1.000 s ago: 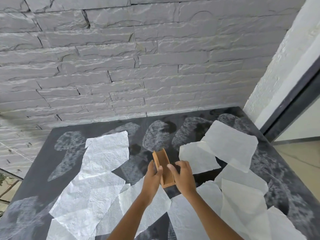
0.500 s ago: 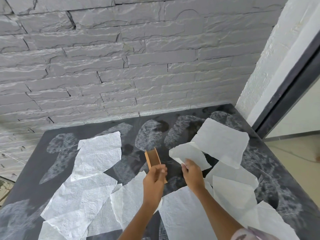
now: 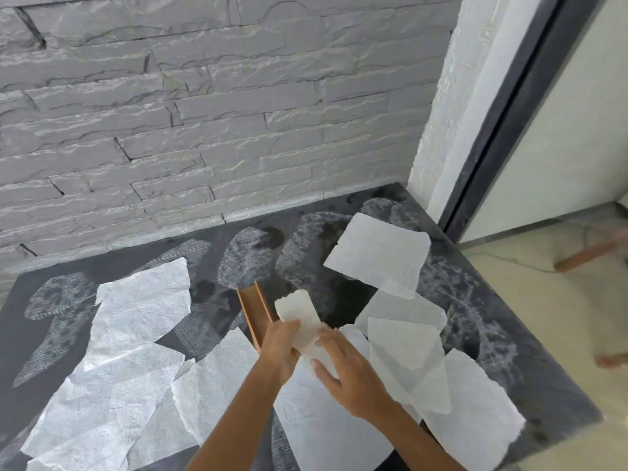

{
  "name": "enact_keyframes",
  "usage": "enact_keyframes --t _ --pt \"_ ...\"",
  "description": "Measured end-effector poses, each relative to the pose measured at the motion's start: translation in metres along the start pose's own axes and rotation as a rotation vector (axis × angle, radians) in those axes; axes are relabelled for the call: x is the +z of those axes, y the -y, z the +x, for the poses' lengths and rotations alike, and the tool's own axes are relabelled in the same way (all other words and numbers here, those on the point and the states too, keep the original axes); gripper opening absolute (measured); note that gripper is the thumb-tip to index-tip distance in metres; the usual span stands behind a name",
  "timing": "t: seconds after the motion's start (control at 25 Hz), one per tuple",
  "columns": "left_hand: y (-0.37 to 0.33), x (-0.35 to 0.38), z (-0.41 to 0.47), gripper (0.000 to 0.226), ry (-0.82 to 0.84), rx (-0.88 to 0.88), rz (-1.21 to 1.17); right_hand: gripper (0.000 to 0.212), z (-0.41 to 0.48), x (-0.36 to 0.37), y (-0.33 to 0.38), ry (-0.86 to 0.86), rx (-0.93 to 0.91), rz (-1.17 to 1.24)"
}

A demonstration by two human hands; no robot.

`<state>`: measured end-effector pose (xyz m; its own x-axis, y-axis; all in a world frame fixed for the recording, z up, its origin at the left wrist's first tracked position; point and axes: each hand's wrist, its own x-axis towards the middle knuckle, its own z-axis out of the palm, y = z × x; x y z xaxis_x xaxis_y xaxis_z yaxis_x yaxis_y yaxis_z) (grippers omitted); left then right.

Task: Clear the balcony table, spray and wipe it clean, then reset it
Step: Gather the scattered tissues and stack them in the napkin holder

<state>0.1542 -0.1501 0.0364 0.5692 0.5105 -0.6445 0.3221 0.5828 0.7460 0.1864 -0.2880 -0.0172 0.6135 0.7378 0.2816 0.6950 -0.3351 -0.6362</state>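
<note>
Over the table (image 3: 204, 244) | left hand (image 3: 280, 346) grips wooden holder (image 3: 252, 309), near end hidden | right hand (image 3: 345, 363) holds torn paper (image 3: 299, 312)

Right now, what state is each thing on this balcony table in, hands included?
wooden holder, open side up, visible slot empty, near end gripped.
left hand, grips the wooden holder.
right hand, holds the paper piece.
paper piece, creased, raised beside the holder.
loose paper sheets, flat, scattered, overlapping on the table.
table, dark, blotched with pale marks, not yet cleared.
</note>
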Motion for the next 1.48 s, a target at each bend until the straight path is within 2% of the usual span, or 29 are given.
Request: enact_keyframes --t 0.12,0.2,0.28,0.4,0.56,0.64,0.8,0.96,1.04,1.12,1.24,1.4,1.48 --pt "0.013 0.012 -0.009 0.013 -0.03 -0.029 -0.023 0.048 -0.023 -0.017 -0.041 -0.058 0.309 -0.063" --pt "0.022 0.017 -0.011 0.011 -0.093 -0.07 0.013 0.045 -0.037 -0.028 -0.069 -0.062 0.498 -0.202" --pt "0.031 0.024 -0.015 0.005 -0.058 -0.09 0.003 0.041 -0.049 -0.044 -0.092 -0.114 0.648 -0.351" --pt "0.041 0.032 -0.022 0.013 0.081 -0.086 -0.029 0.038 -0.052 -0.062 -0.114 -0.196 0.764 -0.48" --pt "0.045 0.043 -0.033 0.016 0.13 -0.07 -0.034 0.038 -0.042 -0.07 -0.121 -0.085 0.884 -0.565" --pt "0.045 0.047 -0.038 0.017 0.12 -0.061 -0.032 0.035 -0.038 -0.069 -0.121 -0.09 0.92 -0.55" --pt "0.043 0.05 -0.046 0.015 0.116 -0.058 -0.043 0.026 -0.032 -0.077 -0.114 -0.171 0.902 -0.462" --pt "0.043 0.055 -0.048 0.011 0.045 -0.062 -0.041 0.009 -0.02 -0.098 -0.086 -0.38 0.786 -0.023" --pt "0.045 0.057 -0.048 0.009 0.024 -0.07 -0.068 0.006 -0.008 -0.109 -0.069 -0.45 0.684 0.005" --pt "0.047 0.062 -0.049 0.01 0.026 -0.057 -0.102 0.017 0.004 -0.115 -0.05 -0.487 0.561 -0.048" --pt "0.053 0.075 -0.05 0.021 0.043 -0.02 -0.137 0.028 0.018 -0.107 -0.022 -0.347 0.45 -0.09" --pt "0.05 0.085 -0.051 0.048 0.241 -0.039 -0.196 0.035 0.013 -0.077 0.001 -0.129 0.407 0.024" --pt "0.048 0.086 -0.05 0.047 0.248 -0.043 -0.143 0.034 0.004 -0.067 0.001 -0.061 0.393 0.078"
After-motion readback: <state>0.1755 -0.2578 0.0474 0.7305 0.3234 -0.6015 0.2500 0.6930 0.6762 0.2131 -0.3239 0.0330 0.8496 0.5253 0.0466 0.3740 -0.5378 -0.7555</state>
